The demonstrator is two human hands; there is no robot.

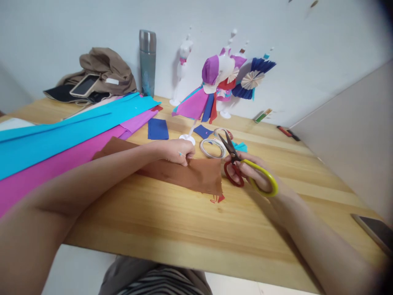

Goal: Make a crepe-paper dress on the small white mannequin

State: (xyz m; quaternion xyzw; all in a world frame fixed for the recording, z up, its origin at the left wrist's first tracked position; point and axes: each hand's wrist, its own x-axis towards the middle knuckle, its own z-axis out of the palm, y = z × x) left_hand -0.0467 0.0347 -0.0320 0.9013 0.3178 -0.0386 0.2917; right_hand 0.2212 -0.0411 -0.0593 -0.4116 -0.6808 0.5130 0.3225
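Observation:
My left hand (180, 151) is closed at the upper edge of a brown sheet of crepe paper (202, 176), gripping it against the table. The sheet lies flat, and part of it is hidden under my left forearm. Beside its right end, my right hand (250, 166) holds scissors (231, 150) with one red and one yellow handle loop. Their dark blades are slightly apart and point up and away to the left, not touching the brown paper. Small red scraps (220, 198) lie at the near right corner of the sheet.
Behind my hands are a roll of tape (212, 155), blue paper pieces (158, 129) and a doll figure in paper clothing (211, 69) on a stand. Turquoise (70, 125) and magenta paper (80, 153) spread leftward. A flask (147, 65) stands by the wall; a phone (376, 231) lies right.

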